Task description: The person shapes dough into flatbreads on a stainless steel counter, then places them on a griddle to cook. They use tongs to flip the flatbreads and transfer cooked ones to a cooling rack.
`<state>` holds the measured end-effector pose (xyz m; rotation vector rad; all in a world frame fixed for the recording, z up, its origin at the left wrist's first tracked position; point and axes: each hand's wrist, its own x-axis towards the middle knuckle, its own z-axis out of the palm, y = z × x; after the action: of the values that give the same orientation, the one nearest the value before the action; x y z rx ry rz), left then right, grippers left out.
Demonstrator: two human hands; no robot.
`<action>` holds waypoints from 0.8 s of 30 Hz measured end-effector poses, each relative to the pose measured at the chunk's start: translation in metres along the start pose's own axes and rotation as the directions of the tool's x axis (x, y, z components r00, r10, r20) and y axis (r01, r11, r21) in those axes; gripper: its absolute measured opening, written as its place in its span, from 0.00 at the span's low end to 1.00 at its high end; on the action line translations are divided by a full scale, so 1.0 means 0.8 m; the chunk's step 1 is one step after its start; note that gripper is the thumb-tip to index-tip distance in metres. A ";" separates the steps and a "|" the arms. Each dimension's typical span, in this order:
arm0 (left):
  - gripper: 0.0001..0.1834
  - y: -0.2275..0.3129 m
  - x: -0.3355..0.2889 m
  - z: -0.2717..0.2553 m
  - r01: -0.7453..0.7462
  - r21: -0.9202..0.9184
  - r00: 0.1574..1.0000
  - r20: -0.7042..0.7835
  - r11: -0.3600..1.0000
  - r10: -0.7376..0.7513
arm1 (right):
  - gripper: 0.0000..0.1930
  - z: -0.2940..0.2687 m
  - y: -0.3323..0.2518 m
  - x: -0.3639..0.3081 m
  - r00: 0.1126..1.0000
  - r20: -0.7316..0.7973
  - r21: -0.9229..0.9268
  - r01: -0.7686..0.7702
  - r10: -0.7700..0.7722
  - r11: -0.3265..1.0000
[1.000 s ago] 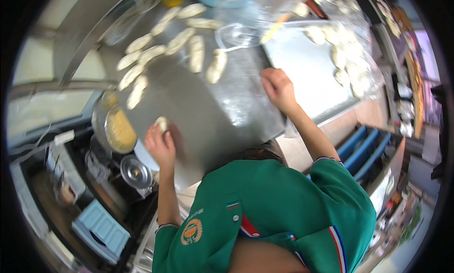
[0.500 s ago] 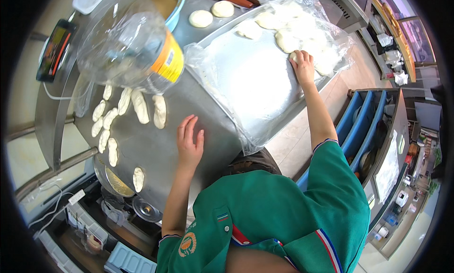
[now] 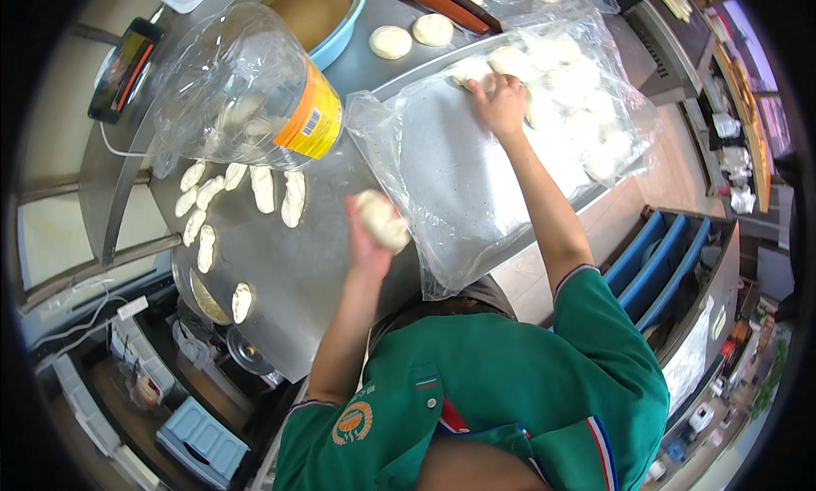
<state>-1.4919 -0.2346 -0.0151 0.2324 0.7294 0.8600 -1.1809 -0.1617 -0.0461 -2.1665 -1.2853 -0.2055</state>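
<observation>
A pale lump of dough (image 3: pixel 382 221) rests in my left hand (image 3: pixel 365 249), slightly blurred, over the steel table beside the tray. My right hand (image 3: pixel 501 108) reaches over the metal tray (image 3: pixel 442 168), its fingers against a dough piece (image 3: pixel 469 68) at the edge of the dough group. Several more dough pieces (image 3: pixel 574 87) sit close together on the tray's far right part, under clear plastic film (image 3: pixel 625 108). I cannot tell whether my right fingers grip the piece or only touch it.
Twisted dough strips (image 3: pixel 263 189) lie on the steel table (image 3: pixel 323 261) at the left. Behind them stands a large clear plastic jar (image 3: pixel 238 91). Two dough rounds (image 3: pixel 391 42) are near a blue basin (image 3: pixel 361 23) of brownish contents. Blue trays (image 3: pixel 637 244) stand in a cabinet at right.
A dough lump is now in my left hand, which was empty over the table. My right hand has moved left and away from me along the dough group. The whole view has shifted a little.
</observation>
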 end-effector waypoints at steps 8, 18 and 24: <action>0.26 0.102 -0.173 -0.139 0.037 0.942 0.581 0.253 -0.335 0.774 | 0.15 -0.005 0.020 -0.018 0.994 0.108 0.516 -0.048 -0.009 0.856; 0.32 0.057 -0.164 -0.246 0.165 0.727 0.771 0.327 -0.666 0.547 | 0.25 -0.015 0.011 -0.106 0.821 0.408 -0.084 0.470 -0.400 0.878; 0.22 0.143 -0.136 -0.241 0.292 0.898 0.620 0.086 -0.331 0.780 | 0.15 -0.059 -0.114 -0.107 0.877 -0.010 0.246 0.468 -0.481 0.849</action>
<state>-1.7370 -0.2616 -0.0509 1.9427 2.2048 0.5433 -1.2939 -0.2208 -0.0059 -1.6283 -1.7677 -0.1781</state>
